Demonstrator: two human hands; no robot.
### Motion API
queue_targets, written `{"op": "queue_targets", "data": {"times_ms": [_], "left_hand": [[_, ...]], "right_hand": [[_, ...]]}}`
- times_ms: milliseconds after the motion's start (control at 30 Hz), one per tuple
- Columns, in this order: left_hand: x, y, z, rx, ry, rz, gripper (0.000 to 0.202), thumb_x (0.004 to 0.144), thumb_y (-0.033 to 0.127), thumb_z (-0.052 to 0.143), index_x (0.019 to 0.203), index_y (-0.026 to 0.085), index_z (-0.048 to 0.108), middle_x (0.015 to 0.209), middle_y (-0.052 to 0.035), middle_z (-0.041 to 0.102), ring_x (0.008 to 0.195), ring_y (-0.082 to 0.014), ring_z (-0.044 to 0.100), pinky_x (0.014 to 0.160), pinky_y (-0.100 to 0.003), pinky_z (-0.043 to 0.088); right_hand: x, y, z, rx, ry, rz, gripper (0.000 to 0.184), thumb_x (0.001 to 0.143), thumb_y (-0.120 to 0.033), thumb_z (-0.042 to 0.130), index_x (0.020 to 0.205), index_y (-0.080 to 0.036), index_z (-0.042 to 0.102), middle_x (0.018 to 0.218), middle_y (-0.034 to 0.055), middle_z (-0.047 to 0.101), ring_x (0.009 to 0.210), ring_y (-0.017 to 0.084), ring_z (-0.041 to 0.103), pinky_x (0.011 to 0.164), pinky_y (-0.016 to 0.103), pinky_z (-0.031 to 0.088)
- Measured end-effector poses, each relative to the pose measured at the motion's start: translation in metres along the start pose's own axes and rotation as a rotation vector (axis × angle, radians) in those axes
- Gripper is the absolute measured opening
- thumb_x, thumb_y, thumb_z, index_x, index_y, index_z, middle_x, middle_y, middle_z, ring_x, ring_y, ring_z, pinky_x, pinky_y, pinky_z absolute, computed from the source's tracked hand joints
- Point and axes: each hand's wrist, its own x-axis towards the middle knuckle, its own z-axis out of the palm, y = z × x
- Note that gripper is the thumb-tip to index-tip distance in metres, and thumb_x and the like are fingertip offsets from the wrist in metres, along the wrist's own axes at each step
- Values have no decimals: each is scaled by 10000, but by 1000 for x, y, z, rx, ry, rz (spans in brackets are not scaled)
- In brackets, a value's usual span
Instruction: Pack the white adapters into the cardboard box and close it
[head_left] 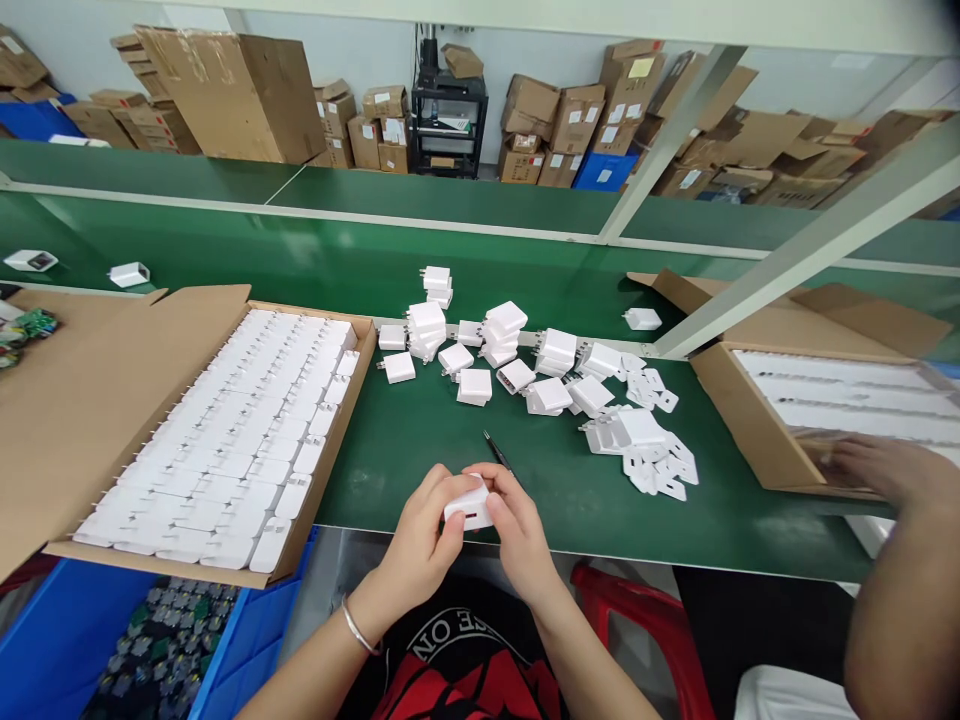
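Both my hands hold one white charger (469, 506) over the near edge of the green table (420, 440). My left hand (424, 540) wraps it from the left, fingers closed on it. My right hand (517, 530) grips it from the right and also holds thin black tweezers (496, 452) that stick out forward. A loose pile of white chargers (495, 350) lies on the table beyond my hands. Small white cover plates (660, 465) lie scattered to the right of the pile.
A cardboard box (225, 420) packed with rows of white chargers sits at my left. Another person's arm (900, 560) reaches into a second cardboard box (757, 420) at the right. A blue bin (90, 630) with circuit boards stands below left. Stacked cartons (570, 120) line the back.
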Motion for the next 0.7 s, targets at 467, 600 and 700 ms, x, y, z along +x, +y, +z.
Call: {"op": "queue_targets", "data": {"times_ms": [467,600,700], "left_hand": [[-7,-3,5,-31,90,10,364,1112,340,384,1293,218,675,990,-60,529,906,-187,542,775,-301,459],[-7,-9,3,9,103,48,373,1107,340,388,1282,194,684,974,-61,536,890,-185,551,764,-304,464],[-7,-9,-1,31,102,65,395,1104,376,384,1271,183,686,959,-62,545,854,-182,548,739,-302,464]], "right_hand": [[-5,8,10,-109,55,-92,264,1049,-436,561,1234,-266,643,1063,46,646,897,174,645,763,272,554],[-3,14,11,-59,27,-15,323,961,-461,697,1217,-273,639,1078,55,660,929,207,660,790,316,561],[-1,15,13,-38,16,-9,323,962,-479,686,1213,-281,637,1075,57,647,912,214,650,769,332,551]]}}
